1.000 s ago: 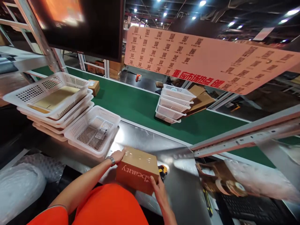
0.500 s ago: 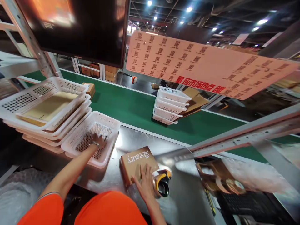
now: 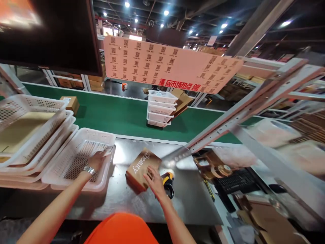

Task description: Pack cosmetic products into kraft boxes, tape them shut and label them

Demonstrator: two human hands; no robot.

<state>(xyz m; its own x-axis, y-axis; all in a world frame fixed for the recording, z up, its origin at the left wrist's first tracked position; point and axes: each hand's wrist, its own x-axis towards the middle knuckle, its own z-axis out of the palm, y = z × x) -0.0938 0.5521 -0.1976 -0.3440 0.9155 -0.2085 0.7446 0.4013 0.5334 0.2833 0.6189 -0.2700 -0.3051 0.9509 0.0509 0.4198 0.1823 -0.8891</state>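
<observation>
My left hand [image 3: 96, 160], a metal watch on its wrist, is over the white perforated basket [image 3: 108, 173]. Its fingers are closed on a small flat pale item [image 3: 108, 151] by the basket's right wall; its kind is unclear. On the metal bench lies a brown cardboard box [image 3: 138, 169] with "Sbeauty" printed on top. My right hand [image 3: 155, 183] rests on the box's right side, fingers spread. Just right of that hand is a yellow and black tool [image 3: 168, 184], partly hidden by it.
Stacked white baskets [image 3: 57, 135] stand at the left, cardboard in the top one. Behind the bench runs a green conveyor [image 3: 114, 113] carrying another basket stack [image 3: 161, 108] and a small carton [image 3: 71, 104]. A slanted metal post [image 3: 228, 117] rises at right, near a keyboard [image 3: 233, 181].
My left hand has lifted from the basket's floor and now holds the small pale item. The box has turned slightly under my right hand. The view has swung right.
</observation>
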